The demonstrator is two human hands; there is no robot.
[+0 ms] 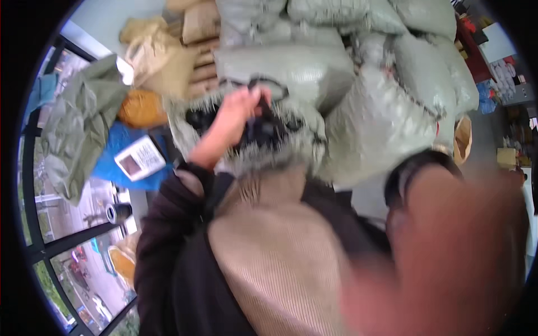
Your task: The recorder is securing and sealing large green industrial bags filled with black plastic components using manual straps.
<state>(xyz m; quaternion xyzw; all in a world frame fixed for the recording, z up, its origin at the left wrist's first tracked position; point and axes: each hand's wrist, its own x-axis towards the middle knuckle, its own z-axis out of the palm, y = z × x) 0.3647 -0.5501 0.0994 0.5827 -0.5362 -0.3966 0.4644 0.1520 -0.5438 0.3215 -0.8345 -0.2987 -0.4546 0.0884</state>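
My left hand (238,109) reaches over an open woven sack (311,131) in front of me. Its fingers are pinched together on a black strap (264,105), and a thin black loop (274,82) arches beside the fingertips. Inside the sack lie dark items (255,133), too jumbled to tell apart. The sack's mouth is frayed and turned outward. Close to the camera at the lower right, my right hand (448,257) is large and smeared by motion. It is away from the sack, and whether its fingers hold anything cannot be made out.
Full grey-green woven sacks (286,64) are piled behind, with another bulging sack (375,123) at the right. Brown paper bags (162,61) stand at the far left. Nearer are a grey-green sheet (81,126), a blue bag (115,159) with a printed white card (140,158), and a window frame (73,242).
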